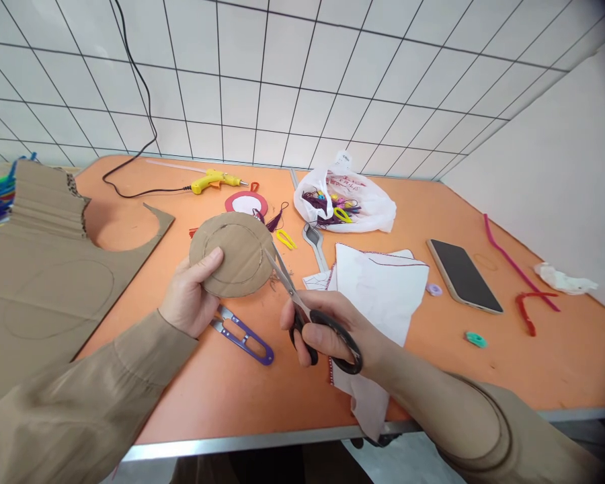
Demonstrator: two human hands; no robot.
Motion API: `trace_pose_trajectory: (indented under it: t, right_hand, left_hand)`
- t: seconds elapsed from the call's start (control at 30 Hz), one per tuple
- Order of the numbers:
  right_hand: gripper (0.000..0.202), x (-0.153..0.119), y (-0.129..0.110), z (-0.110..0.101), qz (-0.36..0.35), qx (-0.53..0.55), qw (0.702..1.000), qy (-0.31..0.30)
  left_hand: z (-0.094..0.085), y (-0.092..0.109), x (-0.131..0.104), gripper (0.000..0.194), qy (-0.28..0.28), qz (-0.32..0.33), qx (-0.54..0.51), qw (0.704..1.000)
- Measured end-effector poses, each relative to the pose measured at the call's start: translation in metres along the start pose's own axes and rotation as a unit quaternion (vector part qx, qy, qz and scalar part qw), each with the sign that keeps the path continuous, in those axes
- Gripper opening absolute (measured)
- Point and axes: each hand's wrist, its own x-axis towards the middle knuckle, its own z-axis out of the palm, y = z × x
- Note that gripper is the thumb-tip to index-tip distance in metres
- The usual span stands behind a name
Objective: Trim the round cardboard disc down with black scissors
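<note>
Cardboard disc (242, 263) sits pinched in the left hand (194, 286), thumb at its eight o'clock. Scissors (302, 307) clasped in the right hand (333, 329) point toward eleven, blades parted, tips at the disc's three-o'clock rim; contact is unclear. Red print (353, 184) on the plastic bag (376, 210), toward two, is illegible.

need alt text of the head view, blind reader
Left hand holds a cardboard disc; right hand holds open black-handled scissors at its edge. Purple thread snips, a yellow glue gun and a smartphone lie on the orange table.
</note>
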Motion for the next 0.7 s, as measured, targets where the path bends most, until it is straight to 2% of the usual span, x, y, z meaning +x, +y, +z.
trace_pose_trajectory:
  t: [0.23, 0.5, 0.7]
  right_hand:
    - [0.049, 0.0004, 0.0007, -0.0001, 0.009, 0.001, 1.000, -0.007]
    - [0.049, -0.0012, 0.0028, -0.0037, 0.028, 0.009, 0.999, -0.016]
    - [0.041, -0.0001, 0.0021, -0.0042, 0.026, -0.008, 0.999, -0.020]
  left_hand:
    - [-0.0010, 0.0004, -0.0018, 0.023, -0.020, 0.010, 0.017, 1.000]
    - [-0.0029, 0.0021, -0.0010, 0.026, -0.047, 0.050, 0.053, 0.996]
    - [-0.0029, 0.0034, -0.0022, 0.027, -0.055, 0.069, 0.082, 0.993]
